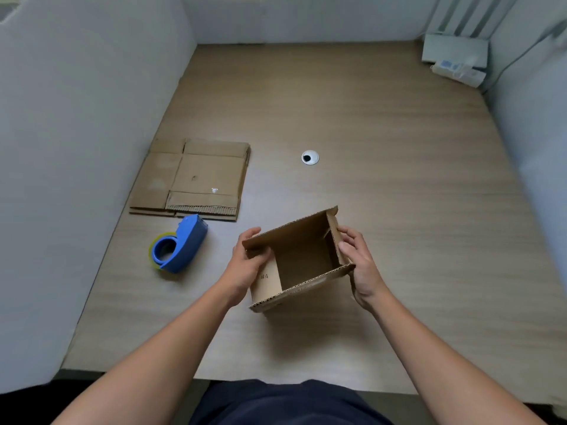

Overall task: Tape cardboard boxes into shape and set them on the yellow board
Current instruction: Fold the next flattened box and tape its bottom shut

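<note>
A small brown cardboard box (302,262), opened into shape with its flaps up, is held above the desk in front of me. A flap on its left side reads "#4". My left hand (245,265) grips the left side, thumb curled over that flap. My right hand (359,262) holds the right side, fingers bent around the right flap. A blue tape dispenser (181,245) with a roll of clear tape lies on the desk to the left of the box. Flattened cardboard boxes (193,179) lie stacked behind the dispenser. No yellow board is in view.
The wooden desk (399,179) is walled by grey partitions on the left, back and right. A white cable grommet (310,157) sits in the desk's middle. A white device with boxes (457,59) stands in the far right corner.
</note>
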Demonstrator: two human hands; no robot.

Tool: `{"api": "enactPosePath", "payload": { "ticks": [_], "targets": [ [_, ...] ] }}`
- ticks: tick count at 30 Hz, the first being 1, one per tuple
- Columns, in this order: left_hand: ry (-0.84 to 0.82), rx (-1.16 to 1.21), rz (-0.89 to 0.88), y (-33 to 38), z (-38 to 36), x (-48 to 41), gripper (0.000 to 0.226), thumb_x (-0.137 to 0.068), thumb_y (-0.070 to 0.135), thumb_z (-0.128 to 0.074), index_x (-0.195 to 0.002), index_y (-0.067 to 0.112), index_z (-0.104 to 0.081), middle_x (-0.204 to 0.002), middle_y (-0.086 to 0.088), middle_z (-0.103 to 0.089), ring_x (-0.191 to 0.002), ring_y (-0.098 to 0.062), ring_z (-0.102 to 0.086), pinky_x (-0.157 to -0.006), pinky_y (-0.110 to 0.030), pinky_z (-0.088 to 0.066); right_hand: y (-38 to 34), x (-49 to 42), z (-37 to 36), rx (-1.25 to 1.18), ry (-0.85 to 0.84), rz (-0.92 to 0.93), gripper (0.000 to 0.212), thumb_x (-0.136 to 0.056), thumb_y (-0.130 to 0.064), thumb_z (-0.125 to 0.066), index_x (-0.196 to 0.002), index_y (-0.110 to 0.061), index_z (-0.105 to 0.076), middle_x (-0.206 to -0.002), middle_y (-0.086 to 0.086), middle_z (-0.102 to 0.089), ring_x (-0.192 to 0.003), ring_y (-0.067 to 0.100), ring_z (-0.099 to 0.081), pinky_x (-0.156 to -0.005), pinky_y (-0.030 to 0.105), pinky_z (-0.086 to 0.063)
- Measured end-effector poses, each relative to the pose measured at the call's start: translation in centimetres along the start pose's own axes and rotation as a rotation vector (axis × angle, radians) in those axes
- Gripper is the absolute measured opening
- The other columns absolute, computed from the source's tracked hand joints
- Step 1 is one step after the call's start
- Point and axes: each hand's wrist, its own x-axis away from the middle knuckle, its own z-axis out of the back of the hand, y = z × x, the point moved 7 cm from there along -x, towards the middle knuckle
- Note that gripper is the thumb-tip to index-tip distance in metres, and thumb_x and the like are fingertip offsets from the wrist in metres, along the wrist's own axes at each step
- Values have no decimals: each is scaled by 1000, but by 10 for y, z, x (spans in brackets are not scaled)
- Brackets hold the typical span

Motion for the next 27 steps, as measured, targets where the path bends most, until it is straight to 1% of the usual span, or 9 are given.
{"api": "enactPosePath", "payload": {
  "ticks": [5, 9, 11, 13, 16, 19, 21, 24, 27],
  "targets": [
    [81, -41, -203, 27, 2, -3, 47, -98, -1, -61, -88, 43, -74, -105, 3, -67, -99, -9, -62, -95, -33, -46, 2, -2, -2, -86, -63, -35, 40, -86, -5, -60, -120, -25, -65, -119, -1, -68, -107, 19, -62, -81, 30, -52],
    [61, -73, -213, 29, 15, -14, 43, -95, -2, -64, -89, 37, -82, -136, 4, -53, -129, -13, -52, -103, -32, -49, 5, -11, -3, 23, -4, -63, 40, -89, 4, -51, -111, -22, -72, -127, 8, -67, -118, 27, -62, -90, 32, -48],
    [-23, -70, -167, 27, 14, -12, 44, -93, -4, -60, -92, 34, -82, -142, 7, -47, -135, -13, -47, -96, -23, -50, 0, -12, -3, 86, 61, -37, 33, -97, -7, -48, -106, -26, -74, -130, 6, -65, -122, 18, -59, -97, 25, -44],
    [-131, -117, -155, 29, 14, -5, 33, -81, 19, -66, -106, 35, -79, -149, 8, -40, -140, -7, -40, -102, -20, -42, -2, -8, -6, 124, 79, 5, 31, -101, -34, -45, -115, -25, -71, -133, 1, -64, -125, 8, -56, -108, 23, -39],
    [-365, -293, -107, 27, 13, 9, 66, -69, 62, -69, -132, 45, -63, -158, 17, -22, -143, 4, -27, -112, -26, -32, 8, -6, -7, 177, 118, -3, 66, -92, -68, -33, -127, -24, -67, -132, -4, -64, -128, 8, -54, -114, 30, -35],
    [-471, -456, -135, 24, 12, 25, 83, -61, 84, -70, -137, 56, -53, -156, 31, -10, -136, 18, -25, -103, -10, -36, 15, -10, -7, 144, 181, -29, 65, -99, -69, -31, -129, -21, -62, -131, -9, -62, -129, 11, -53, -114, 32, -36],
    [-441, -540, -210, 19, 10, 30, 84, -60, 76, -81, -136, 59, -51, -158, 30, -6, -137, 17, -31, -102, -4, -35, 12, -11, -7, 119, 233, -9, 43, -107, -49, -36, -125, -17, -58, -114, -15, -57, -119, 6, -50, -105, 21, -34],
    [-281, -600, -328, 10, 10, 27, 67, -67, 64, -85, -128, 53, -60, -158, 21, -13, -142, 15, -23, -109, -6, -27, 12, -10, -8, 72, 275, 0, 53, -94, -70, -48, -95, -17, -48, -88, -3, -51, -87, 14, -50, -82, 38, -44],
    [-157, -580, -339, 5, 15, 21, 53, -71, 63, -78, -121, 49, -65, -150, 12, -28, -143, 5, -28, -117, -25, -32, 15, -10, -12, 84, 131, 34, 52, -87, -66, -61, -115, -25, -47, -106, -4, -54, -92, 8, -56, -86, 32, -48]
  ]
}}
